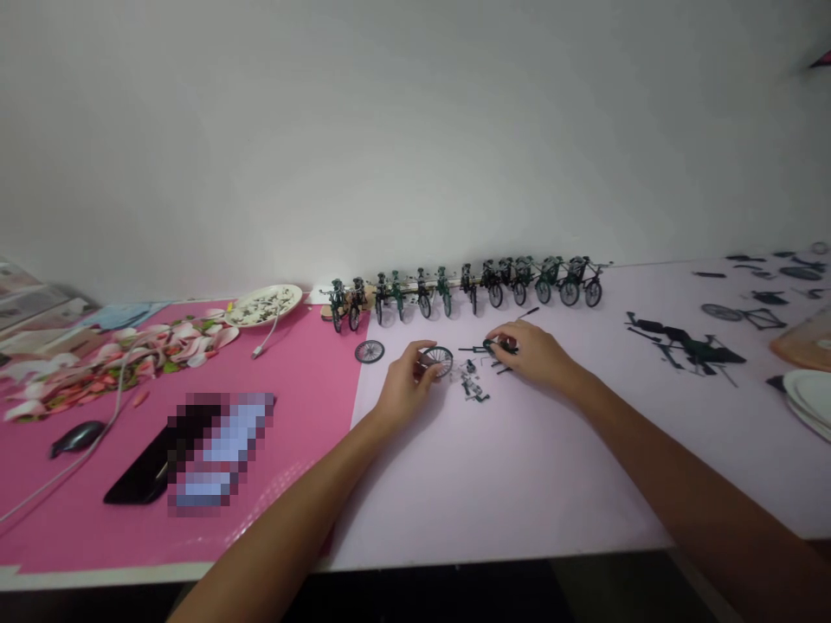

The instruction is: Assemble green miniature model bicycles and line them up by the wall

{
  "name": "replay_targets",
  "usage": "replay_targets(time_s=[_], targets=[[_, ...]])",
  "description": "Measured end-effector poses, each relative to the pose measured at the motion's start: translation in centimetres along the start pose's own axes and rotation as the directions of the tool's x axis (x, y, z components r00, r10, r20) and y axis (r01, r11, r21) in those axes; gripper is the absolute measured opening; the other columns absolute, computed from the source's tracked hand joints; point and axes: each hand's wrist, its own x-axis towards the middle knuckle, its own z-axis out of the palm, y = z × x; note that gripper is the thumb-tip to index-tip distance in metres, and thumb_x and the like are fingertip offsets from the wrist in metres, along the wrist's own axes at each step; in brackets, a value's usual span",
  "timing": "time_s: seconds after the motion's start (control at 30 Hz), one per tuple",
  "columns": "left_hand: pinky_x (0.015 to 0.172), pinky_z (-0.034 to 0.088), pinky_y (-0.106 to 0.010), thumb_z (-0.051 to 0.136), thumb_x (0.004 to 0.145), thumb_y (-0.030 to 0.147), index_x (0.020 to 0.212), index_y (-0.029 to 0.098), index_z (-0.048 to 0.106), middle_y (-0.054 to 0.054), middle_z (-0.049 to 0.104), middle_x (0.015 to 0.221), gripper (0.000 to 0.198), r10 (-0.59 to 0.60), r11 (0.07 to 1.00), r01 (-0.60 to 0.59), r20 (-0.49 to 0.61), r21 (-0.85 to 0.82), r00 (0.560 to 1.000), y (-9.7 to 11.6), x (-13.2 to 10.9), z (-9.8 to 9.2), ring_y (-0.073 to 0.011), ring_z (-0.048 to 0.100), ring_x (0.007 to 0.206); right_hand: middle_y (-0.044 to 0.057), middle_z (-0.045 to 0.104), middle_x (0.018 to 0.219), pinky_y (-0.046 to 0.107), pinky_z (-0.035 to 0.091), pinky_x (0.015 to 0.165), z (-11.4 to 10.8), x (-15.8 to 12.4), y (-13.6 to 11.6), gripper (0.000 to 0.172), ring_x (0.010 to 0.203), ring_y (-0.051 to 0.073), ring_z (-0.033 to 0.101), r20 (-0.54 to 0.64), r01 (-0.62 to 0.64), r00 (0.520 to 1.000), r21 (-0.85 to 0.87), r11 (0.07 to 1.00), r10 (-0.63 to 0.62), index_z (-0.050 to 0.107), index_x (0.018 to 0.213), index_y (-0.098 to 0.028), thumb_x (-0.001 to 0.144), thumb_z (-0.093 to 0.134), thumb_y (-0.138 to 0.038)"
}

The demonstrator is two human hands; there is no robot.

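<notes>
My left hand (pixel 415 381) pinches a small black spoked toy bicycle wheel (pixel 441 361) by its rim, just above the pale sheet. To the right, my right hand (pixel 525 348) has its fingers closed on a dark green toy bicycle frame (pixel 488 348), partly hidden under the fingertips. Several small dark parts (pixel 472 381) lie loose between and below the hands. A second spoked wheel (pixel 370 350) rests flat left of my left hand. Behind my right hand lies a thin dark rod with a handle-like end (pixel 531 312).
Miniature bicycles (pixel 467 290) stand in a row along the wall. Loose black and green parts (pixel 692 342) are spread at the right, near white plates (pixel 811 394). On the pink sheet lie a phone (pixel 146 467), a mouse (pixel 79 439), petals (pixel 188 342) and a plate of small parts (pixel 263 305).
</notes>
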Motion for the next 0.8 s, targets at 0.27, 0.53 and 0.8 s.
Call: replay_targets(time_s=[0.27,0.53,0.8], targets=[[0.074,0.053,-0.030,0.066,0.094,0.034,0.130,0.020,0.059,-0.004,0.072,0.091,0.040,0.008,1.000,-0.008,0.026,-0.001,1.000,0.0,-0.1,-0.2,-0.0184,0.071,0.079,0.010,0.075,0.103,0.035,0.050,0.075,-1.3,0.6,0.4,0.021,0.092,0.025,0.066,-0.165,-0.036,0.986,0.024,0.999,0.039,0.077,0.096,-0.021,0.092,0.058,-0.031],[0.072,0.052,-0.029,0.068,0.092,0.035,0.127,0.020,0.062,-0.005,0.074,0.090,0.038,0.022,1.000,-0.022,0.025,0.021,0.999,-0.3,-0.1,0.0,-0.0173,0.070,0.076,0.010,0.076,0.104,0.032,0.042,0.064,-2.0,0.7,1.2,0.019,0.089,0.025,0.066,-0.054,-0.176,0.984,-0.181,0.967,0.169,0.078,0.091,-0.022,0.089,0.061,-0.028],[0.071,0.052,-0.028,0.067,0.092,0.034,0.125,0.019,0.062,-0.004,0.075,0.088,0.036,0.011,1.000,-0.012,0.040,0.027,0.999,0.0,-0.1,0.1,-0.0171,0.069,0.074,0.008,0.077,0.108,0.030,0.045,0.065,-2.5,0.5,2.1,0.027,0.090,0.024,0.069,0.153,-0.254,0.938,-0.308,0.917,0.311,0.077,0.105,-0.023,0.097,0.053,-0.031]])
